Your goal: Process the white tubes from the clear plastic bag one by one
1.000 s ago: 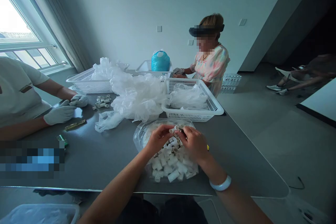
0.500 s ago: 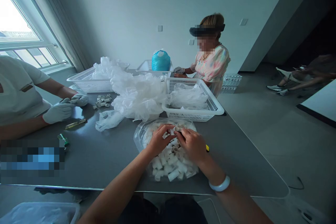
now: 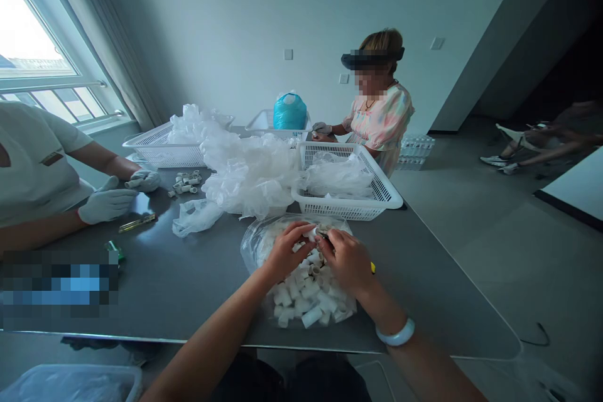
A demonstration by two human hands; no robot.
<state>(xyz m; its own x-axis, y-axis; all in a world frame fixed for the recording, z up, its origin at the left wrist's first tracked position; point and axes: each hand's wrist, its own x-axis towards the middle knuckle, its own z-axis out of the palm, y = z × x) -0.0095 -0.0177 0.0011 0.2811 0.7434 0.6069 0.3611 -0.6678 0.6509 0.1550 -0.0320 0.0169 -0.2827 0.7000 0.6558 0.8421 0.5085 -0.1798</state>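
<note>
Between the fingertips of my left hand [image 3: 288, 252] is a short white plastic pipe fitting [image 3: 311, 234]. My right hand [image 3: 347, 259] is closed at the fitting's right end, with a small dark, metallic-looking piece [image 3: 323, 233] at its fingertips. The kind of that piece cannot be made out. Both hands are over an open clear plastic bag [image 3: 252, 245] full of similar white pipe fittings [image 3: 311, 316]. A yellow tip [image 3: 373, 267] shows beside my right wrist; whether my right hand holds it is hidden.
White baskets [image 3: 351, 206] and heaped plastic bags [image 3: 254, 169] stand beyond my hands on the grey table [image 3: 202, 289]. At left, a co-worker's gloved hands [image 3: 108, 204] are near loose fittings [image 3: 184, 182] and a yellowish tool [image 3: 136, 223]. Another person [image 3: 379, 113] stands across the table.
The fitting in my fingers has turned, and a dark metallic piece now shows at its right end. At left, the co-worker's gloved hands have moved slightly apart.
</note>
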